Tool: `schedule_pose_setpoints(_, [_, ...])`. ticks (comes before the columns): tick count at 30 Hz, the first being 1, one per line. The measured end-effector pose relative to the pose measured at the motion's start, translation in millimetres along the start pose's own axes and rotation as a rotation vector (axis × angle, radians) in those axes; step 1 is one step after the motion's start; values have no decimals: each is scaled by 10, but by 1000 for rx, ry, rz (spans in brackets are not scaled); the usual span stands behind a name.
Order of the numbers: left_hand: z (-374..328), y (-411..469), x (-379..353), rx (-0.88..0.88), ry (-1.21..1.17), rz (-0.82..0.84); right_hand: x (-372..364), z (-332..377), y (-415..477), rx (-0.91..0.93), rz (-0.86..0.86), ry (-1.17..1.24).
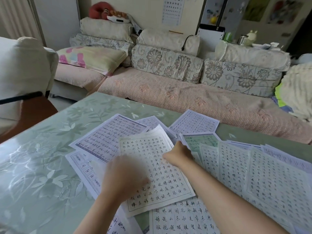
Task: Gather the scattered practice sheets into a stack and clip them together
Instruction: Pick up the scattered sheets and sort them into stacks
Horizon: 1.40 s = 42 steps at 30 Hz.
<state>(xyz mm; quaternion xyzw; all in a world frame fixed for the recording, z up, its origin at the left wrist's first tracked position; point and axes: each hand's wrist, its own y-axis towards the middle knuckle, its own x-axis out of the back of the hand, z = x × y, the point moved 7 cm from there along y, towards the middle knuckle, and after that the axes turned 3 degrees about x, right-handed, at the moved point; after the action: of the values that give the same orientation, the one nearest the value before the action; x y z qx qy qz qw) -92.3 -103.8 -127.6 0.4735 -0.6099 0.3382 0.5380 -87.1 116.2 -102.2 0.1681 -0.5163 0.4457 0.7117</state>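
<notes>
top sheet [152, 166] long axis near-to-far | left hand [125, 176] blurred, fingers unclear | right hand [179, 154] fingers pinch its edge

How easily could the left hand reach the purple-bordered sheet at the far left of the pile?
Probably easily. The left hand is close to the purple-bordered sheet, most of which lies bare on the table; only the top sheet overlaps its near right corner.

- Practice sheets [270, 174]: white, printed char. grids, fanned & overlapping flat across table [42, 157], unstacked.
- Top sheet [152, 169]: ctr, skewed, far edge curled up.
- Green-tinted sheet [200, 141]: partly buried, just right of it.
</notes>
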Motion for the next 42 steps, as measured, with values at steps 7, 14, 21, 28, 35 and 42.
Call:
schedule_pose_setpoints(7, [-163, 16, 145, 14, -164, -46, 282, 23, -176, 199, -85, 162])
schedule_pose_setpoints(14, [-256, -70, 527, 194, -923, -162, 802, -418, -956, 516, -390, 527])
schedule_pose_setpoints(21, [-623, -243, 963, 135, -1301, -310, 1100, -803, -1375, 548, -553, 513])
schedule_pose_setpoints(28, [-1173, -475, 1125, -78, -1228, -420, 1100, -992, -1506, 499, -471, 658])
schedule_pose_setpoints(35, [-1254, -389, 869, -43, -1040, -293, 973, -988, -1402, 392, -351, 582])
schedule_pose_setpoints(42, [-597, -424, 1195, 56, -743, -357, 839, -366, -1237, 395, -291, 434])
